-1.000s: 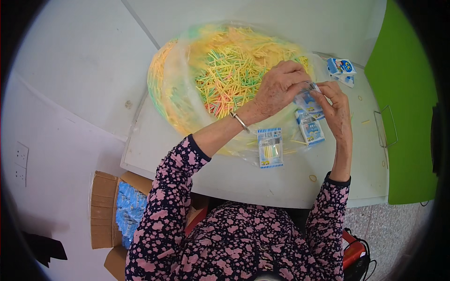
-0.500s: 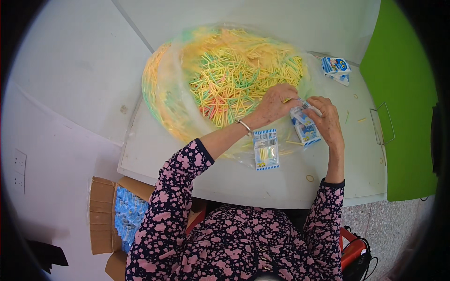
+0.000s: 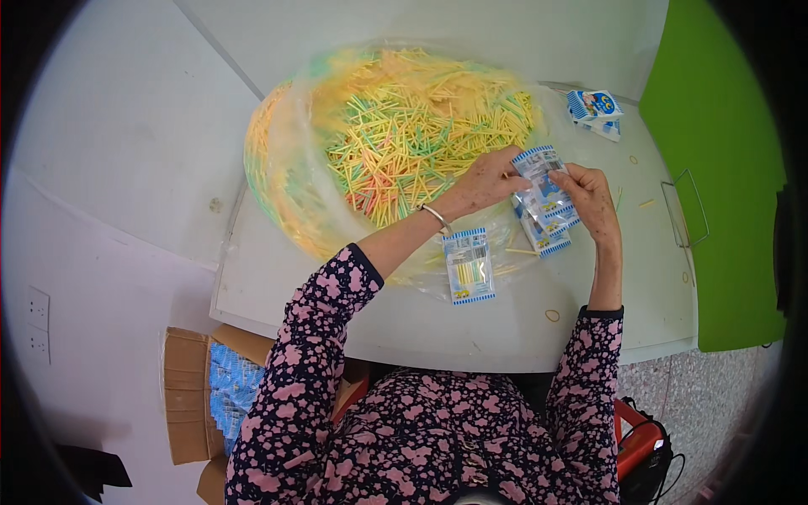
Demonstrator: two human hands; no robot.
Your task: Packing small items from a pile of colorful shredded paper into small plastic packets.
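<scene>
Both hands up at table centre, head view only. Left hand point(image 3: 486, 181) pinches the top-left edge of a small blue-and-white packet point(image 3: 543, 181), fingers closed on it; a metal bangle point(image 3: 435, 217) sits on that wrist. Right hand point(image 3: 593, 202) grips the same packet from its right side, fingers curled round the edge. Packet is held just above the table point(image 3: 404, 320), over the near-right rim of a big clear plastic bag point(image 3: 290, 168) full of loose yellow, green and orange sticks point(image 3: 412, 135). Directly under the held packet, more packets of the same kind point(image 3: 545, 236) lie flat, partly covered by the hands. One filled packet point(image 3: 469, 265) with yellow sticks showing lies alone near the left forearm, apart from the others. Small stack of blue packets point(image 3: 596, 109) sits far right on the table, well apart from the hands. A few stray sticks and a rubber band point(image 3: 551, 316) lie on the table near the right forearm. Open cardboard box point(image 3: 202, 396) with blue contents sits on the floor, lower left.
</scene>
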